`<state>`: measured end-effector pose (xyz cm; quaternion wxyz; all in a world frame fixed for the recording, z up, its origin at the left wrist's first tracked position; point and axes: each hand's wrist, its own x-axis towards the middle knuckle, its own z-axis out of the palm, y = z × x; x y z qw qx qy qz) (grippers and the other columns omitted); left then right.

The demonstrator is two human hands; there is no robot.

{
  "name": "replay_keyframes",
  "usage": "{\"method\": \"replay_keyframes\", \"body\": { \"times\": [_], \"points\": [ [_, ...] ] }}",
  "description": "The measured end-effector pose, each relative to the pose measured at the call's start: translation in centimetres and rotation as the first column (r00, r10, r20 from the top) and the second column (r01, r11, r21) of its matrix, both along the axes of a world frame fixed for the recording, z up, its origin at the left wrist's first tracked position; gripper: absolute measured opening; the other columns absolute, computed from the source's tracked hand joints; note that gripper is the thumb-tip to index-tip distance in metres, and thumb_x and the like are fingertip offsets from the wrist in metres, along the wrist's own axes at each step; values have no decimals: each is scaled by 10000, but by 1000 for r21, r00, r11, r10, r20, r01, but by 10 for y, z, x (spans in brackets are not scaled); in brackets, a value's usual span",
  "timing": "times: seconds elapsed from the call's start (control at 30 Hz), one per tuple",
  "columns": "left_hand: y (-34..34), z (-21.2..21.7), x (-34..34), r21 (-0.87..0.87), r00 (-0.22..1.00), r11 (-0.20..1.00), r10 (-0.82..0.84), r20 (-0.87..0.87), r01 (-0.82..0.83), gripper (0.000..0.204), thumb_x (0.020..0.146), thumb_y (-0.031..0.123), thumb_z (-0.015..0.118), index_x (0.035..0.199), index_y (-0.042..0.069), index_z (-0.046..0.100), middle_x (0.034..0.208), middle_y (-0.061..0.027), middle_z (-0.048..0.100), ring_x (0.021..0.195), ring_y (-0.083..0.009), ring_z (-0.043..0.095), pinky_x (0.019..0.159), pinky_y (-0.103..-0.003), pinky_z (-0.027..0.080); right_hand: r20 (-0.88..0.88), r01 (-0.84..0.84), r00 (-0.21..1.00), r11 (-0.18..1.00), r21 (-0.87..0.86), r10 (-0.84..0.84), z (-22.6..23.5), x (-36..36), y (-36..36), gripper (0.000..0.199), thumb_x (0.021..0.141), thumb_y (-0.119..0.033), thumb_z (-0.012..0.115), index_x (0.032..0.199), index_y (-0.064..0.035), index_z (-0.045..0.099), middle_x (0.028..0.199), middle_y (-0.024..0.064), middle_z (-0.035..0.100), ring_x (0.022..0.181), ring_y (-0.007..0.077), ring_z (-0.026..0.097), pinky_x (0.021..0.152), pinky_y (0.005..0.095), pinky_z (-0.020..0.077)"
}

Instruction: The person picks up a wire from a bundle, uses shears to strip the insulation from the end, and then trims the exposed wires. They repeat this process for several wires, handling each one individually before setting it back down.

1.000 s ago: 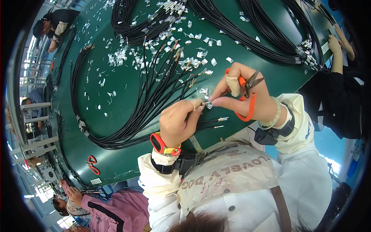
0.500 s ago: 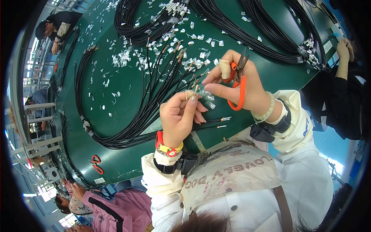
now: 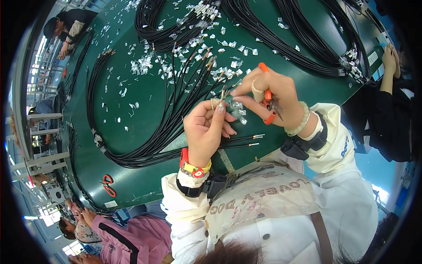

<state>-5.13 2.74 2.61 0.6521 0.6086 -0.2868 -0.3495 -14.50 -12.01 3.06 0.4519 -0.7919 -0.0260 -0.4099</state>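
Just above the centre of the frame, the end of a black cable [image 3: 218, 103], with bared coloured wires showing, is pinched between the thumb and fingertips of the left hand [image 3: 205, 132]. Right of it, orange-handled scissors [image 3: 268, 104] are gripped in the closed right hand [image 3: 268, 94], whose fingertips are brought to the same cable end. A green table [image 3: 132, 132] is seen beneath, strewn with black cable bundles [image 3: 167, 119] and small white scraps [image 3: 145, 66]; red scissors [image 3: 108, 185] are left at its lower-left edge.
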Motion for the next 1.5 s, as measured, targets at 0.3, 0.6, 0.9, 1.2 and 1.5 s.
{"method": "replay_keyframes", "body": {
  "times": [0.3, 0.6, 0.9, 1.2, 1.5],
  "points": [
    [-3, 0, -1, 29, 1000, 1000, -11, -13, 12, 136, 861, 81, 481, 903, -43, 517, 680, -67, 593, 485, -78, 550, 401, -151, 395, -5, -99, 994, 858, -503, 111, 2, 9, -16, 288, 668, 21, 638, 638, -91, 375, 781, 73, 632, 625, 194, 527, 576, 316, 425],
    [-14, -8, -8, -201, 904, 961, 253, 346, -192, 99, 795, -24, 535, 892, -37, 520, 781, -109, 599, 586, -120, 589, 457, -176, 452, 10, -229, 973, 973, -41, 229, -13, 11, -5, 277, 646, 10, 639, 688, -89, 384, 732, 73, 606, 634, 180, 534, 579, 279, 425],
    [-6, -16, 9, -360, 453, 933, 315, 834, 14, 148, 649, -42, 651, 770, 12, 584, 812, -102, 617, 531, -169, 575, 434, -217, 429, 44, -374, 908, 759, 533, 417, 6, -6, -6, 263, 773, -120, 600, 691, -71, 355, 705, 101, 604, 614, 148, 536, 577, 266, 439],
    [4, -10, 18, -364, 303, 931, 339, 890, 27, 181, 618, -1, 691, 786, 23, 629, 812, -108, 634, 554, -166, 586, 461, -235, 445, -671, -641, 459, 740, 204, 582, 17, -8, -33, 321, 822, -368, 503, 797, -49, 484, 646, 100, 567, 564, 253, 541, 532, 325, 420],
    [8, -4, 19, -212, 377, 974, 166, 911, 85, 230, 623, 19, 687, 846, 8, 631, 753, -81, 631, 547, -153, 575, 482, -239, 440, -829, -741, 174, 625, 246, 532, 23, 17, -41, 422, 794, -475, 499, 826, -56, 539, 629, 106, 550, 585, 302, 535, 531, 373, 405]
  ]
}}
